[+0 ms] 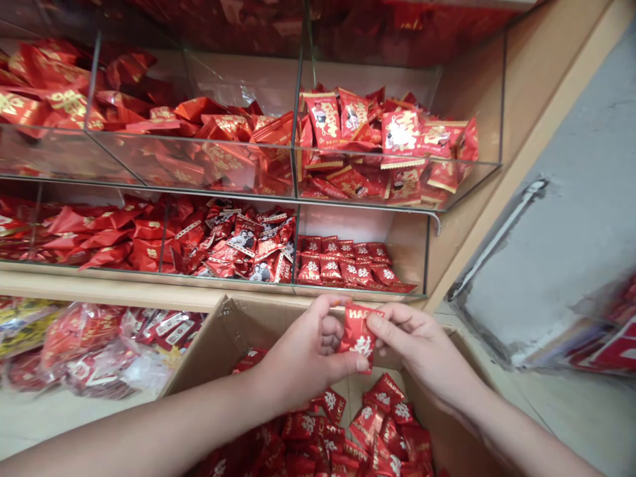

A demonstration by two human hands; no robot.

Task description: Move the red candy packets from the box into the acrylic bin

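I hold one small red foil packet with gold lettering (354, 334) between both hands, over the open brown cardboard box (203, 354), its long axis close to upright. My left hand (311, 358) pinches its lower end, thumb in front; my right hand (417, 341) grips its upper right side. Neither hand is nearer; both touch it. Beyond the packet, facing its top edge, is the front edge of the lower right clear-fronted shelf compartment (405, 245), where similar red packets (342, 262) sit in rows.
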